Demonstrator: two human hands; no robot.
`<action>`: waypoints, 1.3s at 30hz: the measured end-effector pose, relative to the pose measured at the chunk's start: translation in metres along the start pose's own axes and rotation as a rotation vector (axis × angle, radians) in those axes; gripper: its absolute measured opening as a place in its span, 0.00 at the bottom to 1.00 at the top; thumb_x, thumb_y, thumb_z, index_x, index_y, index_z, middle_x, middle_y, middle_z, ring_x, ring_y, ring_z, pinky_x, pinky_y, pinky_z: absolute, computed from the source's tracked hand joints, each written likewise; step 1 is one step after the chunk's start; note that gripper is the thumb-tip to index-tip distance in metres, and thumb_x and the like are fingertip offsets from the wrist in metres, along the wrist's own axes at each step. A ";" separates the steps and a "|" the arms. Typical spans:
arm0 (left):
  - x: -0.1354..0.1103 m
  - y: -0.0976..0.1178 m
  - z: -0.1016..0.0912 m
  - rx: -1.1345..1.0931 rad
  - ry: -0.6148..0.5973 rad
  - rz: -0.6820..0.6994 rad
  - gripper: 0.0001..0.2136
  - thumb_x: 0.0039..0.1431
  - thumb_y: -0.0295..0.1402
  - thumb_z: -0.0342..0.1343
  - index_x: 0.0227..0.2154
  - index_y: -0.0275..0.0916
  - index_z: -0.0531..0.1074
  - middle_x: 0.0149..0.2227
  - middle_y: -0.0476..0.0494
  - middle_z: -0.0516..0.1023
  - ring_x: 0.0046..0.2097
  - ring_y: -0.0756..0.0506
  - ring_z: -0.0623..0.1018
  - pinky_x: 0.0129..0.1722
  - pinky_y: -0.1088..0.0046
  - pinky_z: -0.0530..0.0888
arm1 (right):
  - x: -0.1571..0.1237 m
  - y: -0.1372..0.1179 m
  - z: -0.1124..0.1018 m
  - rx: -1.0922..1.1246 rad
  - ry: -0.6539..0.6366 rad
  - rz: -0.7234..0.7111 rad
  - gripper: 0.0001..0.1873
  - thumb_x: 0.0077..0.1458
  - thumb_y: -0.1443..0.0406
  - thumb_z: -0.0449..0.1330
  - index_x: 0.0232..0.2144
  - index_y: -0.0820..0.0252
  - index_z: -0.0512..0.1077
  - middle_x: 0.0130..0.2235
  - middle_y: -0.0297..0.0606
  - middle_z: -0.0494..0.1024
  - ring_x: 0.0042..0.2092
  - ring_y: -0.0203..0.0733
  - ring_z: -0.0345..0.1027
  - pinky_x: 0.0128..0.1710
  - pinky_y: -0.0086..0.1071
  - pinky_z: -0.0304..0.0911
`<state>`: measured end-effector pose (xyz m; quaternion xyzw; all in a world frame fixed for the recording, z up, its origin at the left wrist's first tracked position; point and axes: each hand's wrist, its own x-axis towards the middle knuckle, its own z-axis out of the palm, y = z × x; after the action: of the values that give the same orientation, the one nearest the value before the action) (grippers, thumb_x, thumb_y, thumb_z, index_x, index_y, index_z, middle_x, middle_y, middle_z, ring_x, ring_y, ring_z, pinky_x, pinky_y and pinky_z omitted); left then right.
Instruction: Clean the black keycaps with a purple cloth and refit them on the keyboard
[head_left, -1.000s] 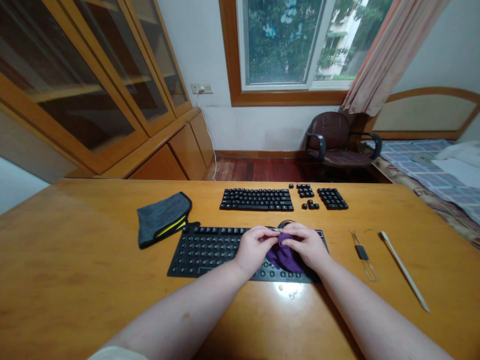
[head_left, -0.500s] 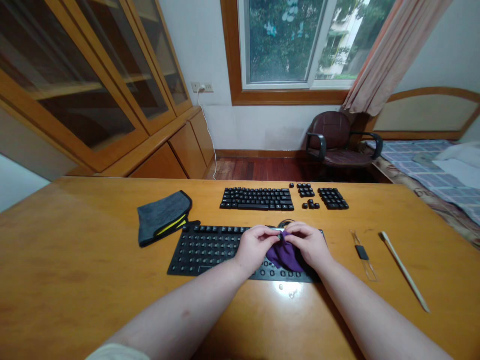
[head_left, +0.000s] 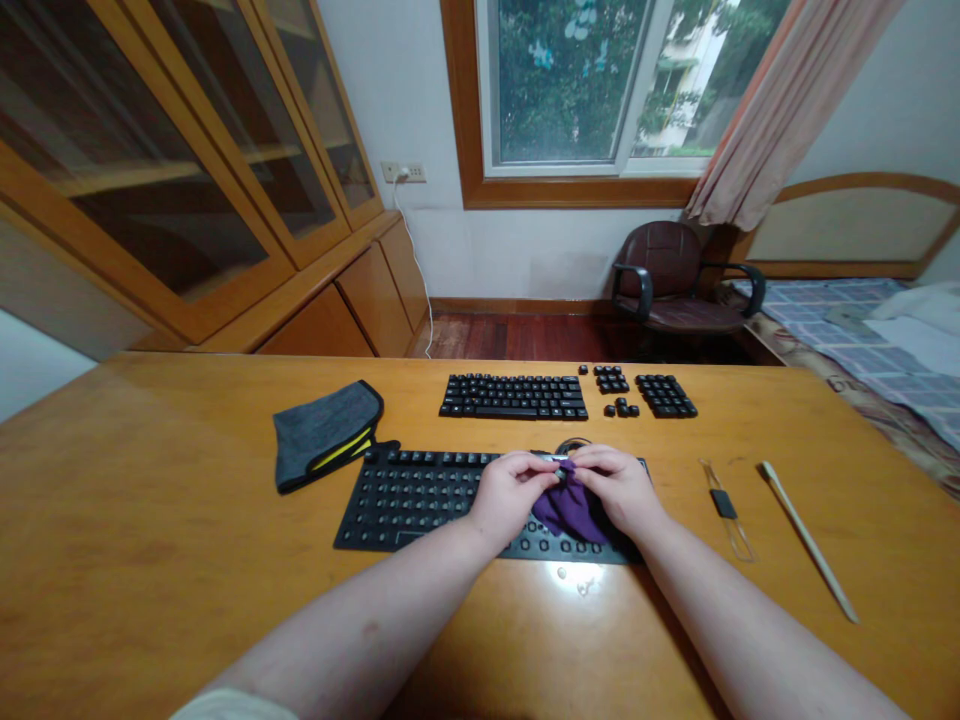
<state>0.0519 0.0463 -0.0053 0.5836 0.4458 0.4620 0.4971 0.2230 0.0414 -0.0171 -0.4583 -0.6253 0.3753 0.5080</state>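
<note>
Both hands meet over the right half of a black keyboard base on the wooden desk. My left hand pinches a small dark keycap between thumb and fingers. My right hand is closed on a purple cloth, pressing it against that keycap. The cloth bunches down onto the keyboard base between the two hands.
Rows of loose black keycaps lie laid out behind the base, with smaller groups to the right. A folded grey cloth lies at left. A wire keycap puller and a thin stick lie at right. A chair stands beyond the desk.
The hands have barely moved; fingers shift slightly around the keycap and cloth.
</note>
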 end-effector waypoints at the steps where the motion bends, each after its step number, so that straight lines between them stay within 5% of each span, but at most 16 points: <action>1: 0.000 0.000 0.000 -0.001 0.003 -0.001 0.04 0.43 0.28 0.60 0.26 0.36 0.77 0.29 0.43 0.78 0.32 0.47 0.77 0.37 0.71 0.74 | 0.000 -0.001 0.000 -0.003 -0.004 0.002 0.02 0.44 0.65 0.63 0.25 0.56 0.77 0.30 0.38 0.78 0.34 0.41 0.71 0.38 0.35 0.67; 9: 0.000 0.005 0.000 0.062 0.012 0.032 0.03 0.43 0.24 0.59 0.23 0.37 0.76 0.27 0.45 0.78 0.31 0.48 0.76 0.35 0.73 0.74 | 0.000 -0.009 0.001 -0.034 -0.047 0.023 0.06 0.39 0.65 0.66 0.26 0.55 0.77 0.31 0.38 0.78 0.36 0.43 0.71 0.39 0.37 0.66; 18: 0.001 0.006 -0.001 0.083 0.004 0.042 0.04 0.43 0.26 0.60 0.25 0.37 0.77 0.29 0.43 0.78 0.33 0.47 0.76 0.39 0.70 0.73 | 0.000 -0.001 0.000 -0.023 0.015 0.027 0.03 0.44 0.65 0.62 0.24 0.56 0.76 0.30 0.38 0.78 0.35 0.42 0.71 0.38 0.36 0.66; 26: -0.001 -0.004 0.002 -0.103 -0.012 0.033 0.07 0.42 0.27 0.61 0.28 0.35 0.75 0.33 0.43 0.75 0.36 0.47 0.77 0.41 0.67 0.74 | 0.000 -0.002 0.000 -0.039 0.000 0.052 0.04 0.45 0.64 0.62 0.26 0.56 0.76 0.32 0.38 0.77 0.36 0.42 0.71 0.40 0.36 0.65; 39: -0.003 0.002 -0.001 0.251 -0.024 0.271 0.05 0.45 0.23 0.58 0.25 0.38 0.75 0.30 0.45 0.77 0.35 0.48 0.76 0.40 0.71 0.73 | 0.000 -0.012 0.004 -0.071 -0.072 0.004 0.08 0.39 0.64 0.66 0.27 0.57 0.75 0.31 0.39 0.76 0.36 0.43 0.70 0.39 0.36 0.65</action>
<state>0.0506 0.0430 -0.0034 0.7013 0.4112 0.4585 0.3591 0.2168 0.0380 -0.0065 -0.4633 -0.6552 0.3701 0.4681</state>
